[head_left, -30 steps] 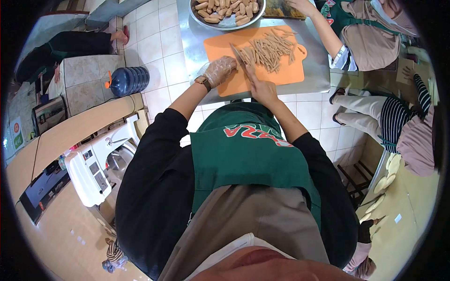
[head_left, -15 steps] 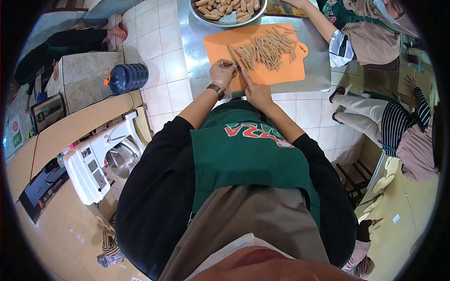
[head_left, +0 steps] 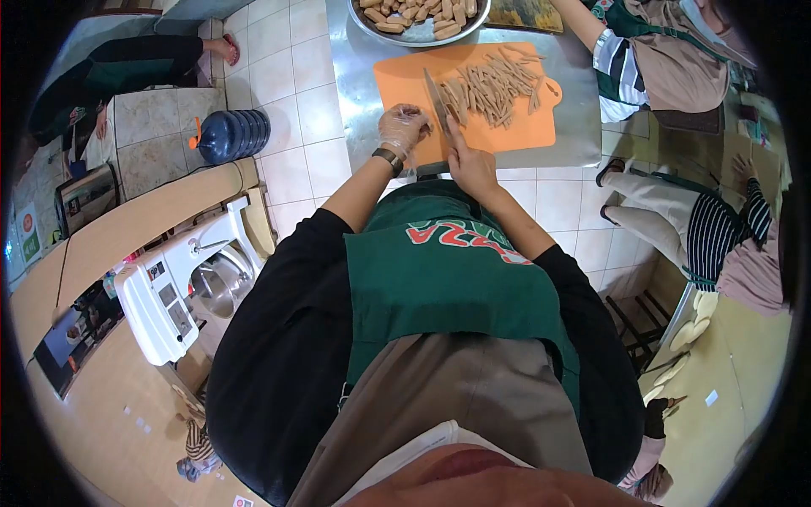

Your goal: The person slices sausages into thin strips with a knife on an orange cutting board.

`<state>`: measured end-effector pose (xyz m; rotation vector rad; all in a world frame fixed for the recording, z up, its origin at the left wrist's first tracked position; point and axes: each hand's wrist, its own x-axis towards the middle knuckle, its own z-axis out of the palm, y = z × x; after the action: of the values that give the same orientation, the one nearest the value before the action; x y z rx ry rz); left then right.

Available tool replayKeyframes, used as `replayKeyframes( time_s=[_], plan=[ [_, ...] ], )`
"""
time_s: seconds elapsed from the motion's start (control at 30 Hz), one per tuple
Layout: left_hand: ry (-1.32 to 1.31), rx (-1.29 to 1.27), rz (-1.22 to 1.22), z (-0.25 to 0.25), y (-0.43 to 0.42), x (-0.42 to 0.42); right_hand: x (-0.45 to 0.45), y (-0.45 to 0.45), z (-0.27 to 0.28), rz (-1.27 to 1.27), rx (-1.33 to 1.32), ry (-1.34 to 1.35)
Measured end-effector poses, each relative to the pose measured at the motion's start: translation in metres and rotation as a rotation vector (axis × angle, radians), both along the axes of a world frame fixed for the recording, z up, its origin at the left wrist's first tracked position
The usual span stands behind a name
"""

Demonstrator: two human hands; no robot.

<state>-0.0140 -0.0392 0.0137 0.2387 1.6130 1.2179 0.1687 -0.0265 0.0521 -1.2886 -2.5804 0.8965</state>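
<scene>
An orange cutting board (head_left: 507,138) lies on the metal table, with thin brown sausage strips (head_left: 498,89) piled on its right part. My right hand (head_left: 473,168) is closed round the handle of a knife (head_left: 435,97), whose blade points away from me over the board, left of the strips. Over the board's lower left edge is my left hand (head_left: 404,128), in a clear plastic glove, its fingers curled together just left of the blade. Whether anything is between those fingers is too small to tell.
Beyond the board, a metal bowl (head_left: 408,39) holds several sausage pieces on the metal table (head_left: 359,101). A dark tray (head_left: 525,14) stands beside it. A co-worker (head_left: 667,68) is at the table's right. A blue water jug (head_left: 232,137) lies on the floor at left.
My left hand has drawn back toward the board's near edge since the first frame. The knife has shifted slightly. The co-worker's hand at the tray has moved out of view.
</scene>
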Motion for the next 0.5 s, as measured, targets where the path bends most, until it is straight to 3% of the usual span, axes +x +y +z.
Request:
replayKeyframes(
  time_s=[0.5],
  plan=[
    [0.001,-0.016,-0.039,-0.0021,-0.0047,-0.006,0.0011,-0.0096,0.0027,0.117,0.069,0.046]
  ],
)
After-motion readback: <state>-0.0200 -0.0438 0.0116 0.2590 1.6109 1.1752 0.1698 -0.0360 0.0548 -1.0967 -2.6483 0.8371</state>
